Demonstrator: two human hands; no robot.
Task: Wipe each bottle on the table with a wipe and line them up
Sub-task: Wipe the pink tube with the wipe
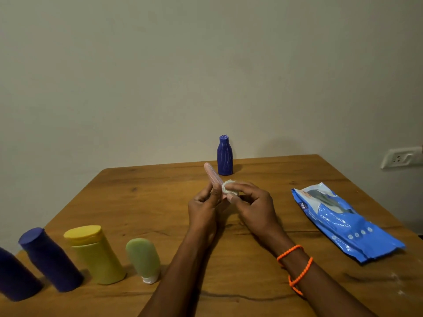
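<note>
Head view at frame centre: the left hand (202,205) gripped a tilted pink bottle (212,175) while the right hand (251,204) pinched a white wipe (229,187) against it. Four bottles (96,255) lined the lower left; a blue bottle (225,156) stood behind, a wipes pack (343,223) lay right.

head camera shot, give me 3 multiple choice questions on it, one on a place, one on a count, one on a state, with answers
1. Where does the blue pack of wipes lie?
A. right side of the table
B. in the near-left row
C. against the far edge

2. How many bottles stand in the near-left row?
A. two
B. four
C. six

3. What is the left hand doing?
A. resting flat on the table
B. holding the pink tube
C. reaching for the blue bottle

Answers: 1 A, the pack lies right of both hands. 2 B, two dark blue, one yellow, one green. 3 B, its fingers curl round the tube while the right hand presses the wipe on it.
</note>
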